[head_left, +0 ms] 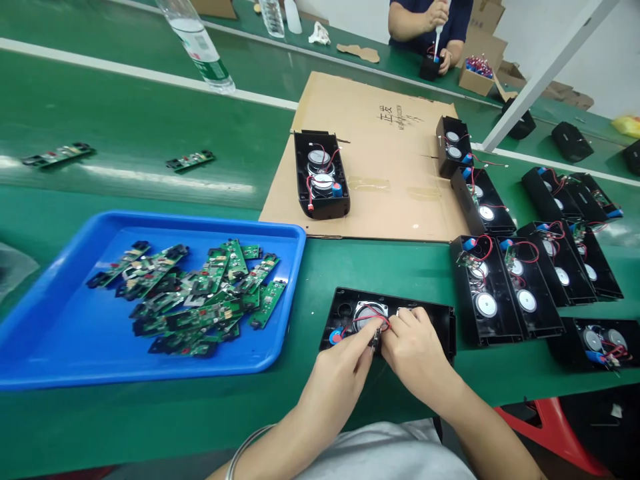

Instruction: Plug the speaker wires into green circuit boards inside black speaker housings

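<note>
A black speaker housing point(345, 300) lies on the green table in front of me, with round speakers, a blue part point(336, 335) and red wires inside. Over its middle my left hand point(343, 363) is closed on a small dark piece, perhaps the edge of a circuit board, mostly hidden by the fingers. Close beside it, my right hand point(413, 343) has its fingers pinched together at the red wires; what they hold is too small to name. The fingertips of both hands nearly meet.
A blue tray point(65, 333) of green circuit boards point(215, 313) stands left. Another housing point(323, 175) rests on cardboard point(380, 147); several more point(487, 293) fill the right side. A bottle point(200, 50) stands behind. Across the table, a person point(425, 27) holds a housing and a white tool.
</note>
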Demonstrator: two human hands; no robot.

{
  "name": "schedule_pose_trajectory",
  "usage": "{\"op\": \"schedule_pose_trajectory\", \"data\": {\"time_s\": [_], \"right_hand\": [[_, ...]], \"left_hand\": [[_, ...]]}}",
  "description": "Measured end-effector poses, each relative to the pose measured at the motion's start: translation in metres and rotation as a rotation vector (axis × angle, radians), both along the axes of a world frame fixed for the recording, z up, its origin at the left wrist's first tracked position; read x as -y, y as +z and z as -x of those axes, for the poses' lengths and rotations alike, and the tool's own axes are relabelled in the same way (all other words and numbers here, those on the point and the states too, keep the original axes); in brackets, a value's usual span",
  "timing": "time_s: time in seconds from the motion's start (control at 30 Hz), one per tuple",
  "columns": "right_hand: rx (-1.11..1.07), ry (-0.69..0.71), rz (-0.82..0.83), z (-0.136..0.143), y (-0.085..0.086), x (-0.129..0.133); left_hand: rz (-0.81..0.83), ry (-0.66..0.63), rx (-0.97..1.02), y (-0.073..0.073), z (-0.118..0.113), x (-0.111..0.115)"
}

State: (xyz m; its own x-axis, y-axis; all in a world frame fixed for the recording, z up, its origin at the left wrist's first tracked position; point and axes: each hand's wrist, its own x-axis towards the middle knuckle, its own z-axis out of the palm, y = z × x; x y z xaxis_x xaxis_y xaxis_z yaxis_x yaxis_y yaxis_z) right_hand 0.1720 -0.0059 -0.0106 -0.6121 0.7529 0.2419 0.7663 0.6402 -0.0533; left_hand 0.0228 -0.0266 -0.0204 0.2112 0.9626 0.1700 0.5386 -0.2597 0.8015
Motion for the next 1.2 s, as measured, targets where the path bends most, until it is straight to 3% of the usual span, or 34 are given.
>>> {"op": "schedule_pose_trajectory", "data": {"time_s": [0.2, 0.33, 0.57, 0.97, 1.2], "right_hand": [[-0.115, 0.015, 0.056, -0.008, 0.000, -0.002], [-0.099, 0.006, 0.076, -0.012, 0.000, -0.001], [-0.050, 0.006, 0.033, -0.012, -0.002, -0.001], [-0.026, 0.029, -0.031, -0.010, 0.001, -0.001], [-0.056, 0.031, -0.030, -0.009, -0.002, -0.001]], "left_hand": [[0.253, 0.006, 0.132, 0.004, 0.003, -0.006], [0.323, 0.011, 0.195, 0.002, 0.002, -0.006], [0.343, 0.007, 0.238, 0.005, 0.002, -0.008], [0.216, -0.036, 0.141, 0.010, 0.003, -0.011], [0.248, -0.014, 0.147, 0.014, 0.002, -0.012]]}}
